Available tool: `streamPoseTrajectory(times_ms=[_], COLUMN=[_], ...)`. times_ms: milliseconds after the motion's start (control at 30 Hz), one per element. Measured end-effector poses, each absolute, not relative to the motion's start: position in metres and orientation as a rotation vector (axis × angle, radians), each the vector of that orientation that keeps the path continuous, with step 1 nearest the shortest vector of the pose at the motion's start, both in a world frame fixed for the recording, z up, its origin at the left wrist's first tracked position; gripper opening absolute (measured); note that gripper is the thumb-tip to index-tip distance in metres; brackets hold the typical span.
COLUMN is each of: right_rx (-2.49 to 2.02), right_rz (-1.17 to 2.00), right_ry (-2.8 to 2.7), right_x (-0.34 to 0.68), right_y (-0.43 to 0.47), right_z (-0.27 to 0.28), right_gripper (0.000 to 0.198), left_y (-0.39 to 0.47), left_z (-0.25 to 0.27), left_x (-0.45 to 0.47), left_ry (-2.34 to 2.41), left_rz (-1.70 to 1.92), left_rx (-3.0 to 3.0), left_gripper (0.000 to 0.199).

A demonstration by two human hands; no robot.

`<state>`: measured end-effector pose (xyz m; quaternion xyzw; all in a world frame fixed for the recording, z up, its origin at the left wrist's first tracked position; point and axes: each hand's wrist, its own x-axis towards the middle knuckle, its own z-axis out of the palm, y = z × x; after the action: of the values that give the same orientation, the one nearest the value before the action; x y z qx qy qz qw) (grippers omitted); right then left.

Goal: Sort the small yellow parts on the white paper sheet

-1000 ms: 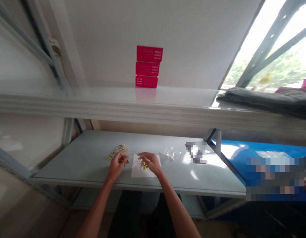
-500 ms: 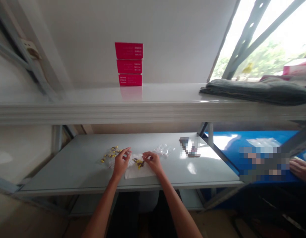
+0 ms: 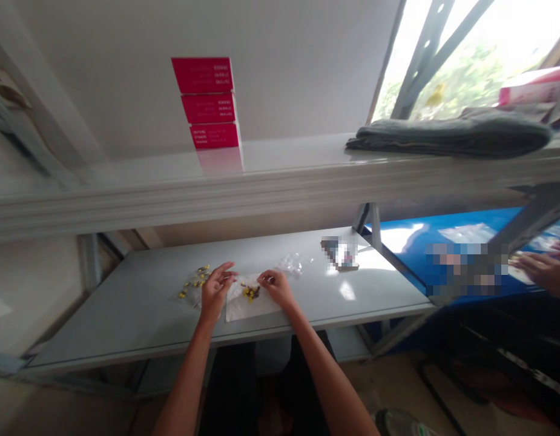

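On the pale table, a white sheet (image 3: 250,310) lies in front of me with a small heap of yellow and dark pieces (image 3: 251,292) on it. My left hand (image 3: 216,290) hovers at the sheet's left side, fingers apart and holding nothing I can see. To the right of the heap is my right hand (image 3: 278,289), its thumb and fingertips drawn together in a pinch; anything between them is too small to make out. More yellow-and-dark pieces (image 3: 198,278) are scattered left of my left hand, near clear plastic. Clear plastic bags (image 3: 292,264) lie beyond my right hand.
A blurred-out item (image 3: 341,253) lies at the table's right. Above runs a shelf (image 3: 280,188) bearing stacked red boxes (image 3: 211,109) and folded grey cloth (image 3: 447,138). Past a metal post, another person's hands (image 3: 545,272) are over a blue table (image 3: 398,233).
The view has tilted and turned a little to the right. My left hand's fingers have spread slightly from the heap. The other person's hands have come further into view.
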<state>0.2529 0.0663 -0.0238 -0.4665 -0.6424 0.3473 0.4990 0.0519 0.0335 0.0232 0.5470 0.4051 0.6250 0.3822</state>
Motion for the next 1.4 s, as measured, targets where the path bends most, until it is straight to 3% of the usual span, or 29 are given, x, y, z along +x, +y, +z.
streamPoseTrajectory(times_ms=[333,500,733,1400], right_rx=[-1.1,-1.107,-1.126,-1.119], right_rz=[0.895,0.924,0.844,0.817], right_ry=[-1.495,-1.468,-1.527,-1.485], right_x=[0.254,0.255,0.251,0.249], right_y=[0.068,0.069,0.064,0.063], right_z=[-0.029,-0.027,-0.026,-0.025], right_gripper=[0.015,0.016,0.012,0.011], left_y=[0.036,0.035,0.032,0.028], left_z=[0.023,0.01,-0.008,-0.009], left_x=[0.059,0.053,0.054,0.058], left_ry=[0.937,1.125,1.37,1.438], left_rz=[1.656,1.62,1.466,1.477], left_rx=[1.296,1.339,1.525,1.496], left_gripper=[0.047,0.048,0.033,0.038])
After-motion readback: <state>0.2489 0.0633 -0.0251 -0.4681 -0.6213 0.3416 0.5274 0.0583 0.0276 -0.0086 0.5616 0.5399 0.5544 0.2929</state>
